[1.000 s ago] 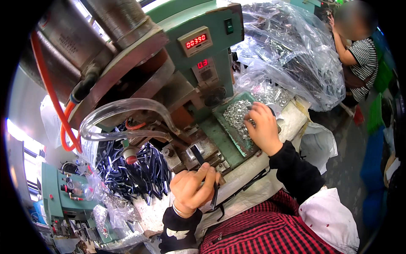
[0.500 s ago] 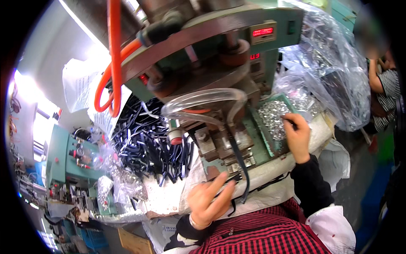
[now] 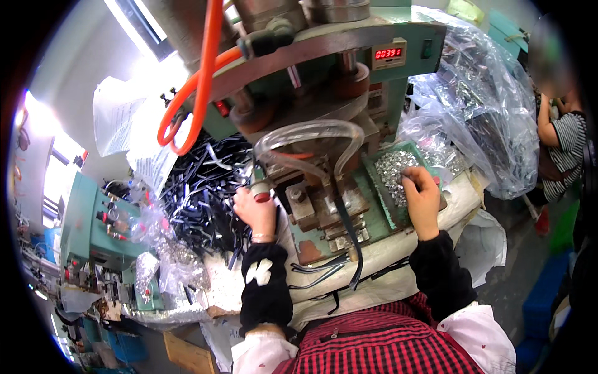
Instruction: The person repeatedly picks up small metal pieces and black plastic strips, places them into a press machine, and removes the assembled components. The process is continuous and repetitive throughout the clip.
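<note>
My left hand (image 3: 254,213) is at the right side of a heap of black straps (image 3: 205,193). A red-faced round button (image 3: 261,192) on the press overlaps its fingers, so their grip is hidden. My right hand (image 3: 423,201) is over a green tray (image 3: 387,209) of small shiny metal pieces (image 3: 392,169). Its thumb and forefinger are pinched together, and whatever lies between them is too small to make out. Between my hands, one black strap (image 3: 351,240) runs from the press tooling (image 3: 339,206) down over the front edge.
Clear tubes (image 3: 311,134) arch above the tooling, and an orange hose (image 3: 200,93) hangs at the upper left. Several loose black straps (image 3: 321,269) lie on the pale cloth in front. A large plastic bag (image 3: 486,106) stands at the right, near another person (image 3: 564,134).
My left hand has moved from in front of the press up and left to the strap heap by the button. My right hand stays at the metal pieces, fingers closer together. The view has shifted slightly.
</note>
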